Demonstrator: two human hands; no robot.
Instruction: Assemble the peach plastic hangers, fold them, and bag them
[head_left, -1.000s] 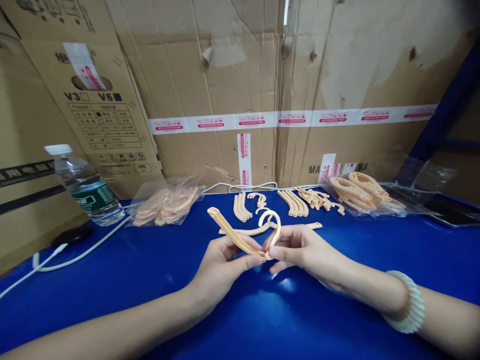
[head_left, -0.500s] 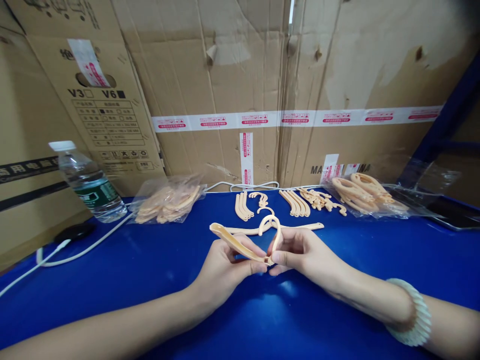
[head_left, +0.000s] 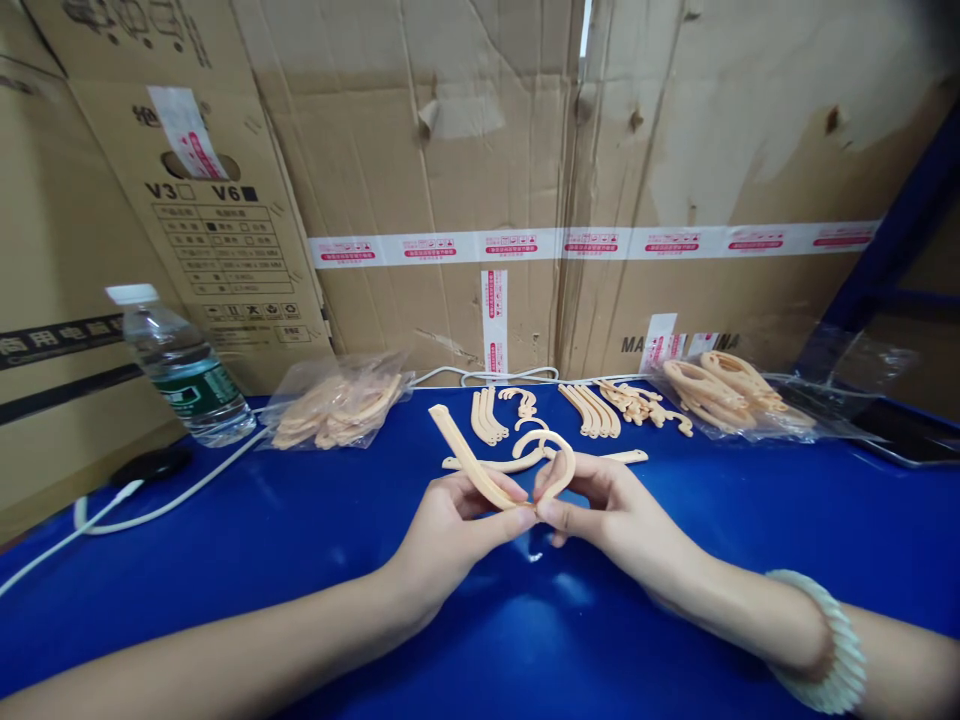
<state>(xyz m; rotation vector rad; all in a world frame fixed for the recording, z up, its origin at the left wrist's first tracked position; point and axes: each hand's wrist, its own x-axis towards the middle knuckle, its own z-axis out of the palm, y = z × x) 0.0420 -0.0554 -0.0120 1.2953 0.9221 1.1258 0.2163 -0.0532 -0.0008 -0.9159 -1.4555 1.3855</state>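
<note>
Between thumb and fingers, my left hand (head_left: 457, 525) pinches a beige plastic hanger arm (head_left: 469, 458) that slants up to the left. My right hand (head_left: 600, 500) grips a beige hanger hook (head_left: 568, 470), its curve arching upward. The lower ends of the two pieces meet at my fingertips; the joint itself is mostly covered. Just behind lies another hanger (head_left: 626, 457), with a hook and two arms, partly hidden by my hands. Beyond it are loose hanger arms (head_left: 489, 418), a few hooks (head_left: 521, 402), more arms (head_left: 590, 412) and a pile of small hooks (head_left: 637, 402).
Clear bags of beige hanger parts lie at the left (head_left: 337, 405) and right (head_left: 735, 390). A water bottle (head_left: 187, 375) stands far left near a black device (head_left: 150, 465) with a white cable (head_left: 195, 510). A phone (head_left: 904, 432) lies at right. Cardboard (head_left: 450, 170) walls the back of the blue table (head_left: 300, 560).
The hook and the arm in my hands have turned, showing the arm's smoother face and the hook's curve more broadly. Both hands stay in nearly the same place.
</note>
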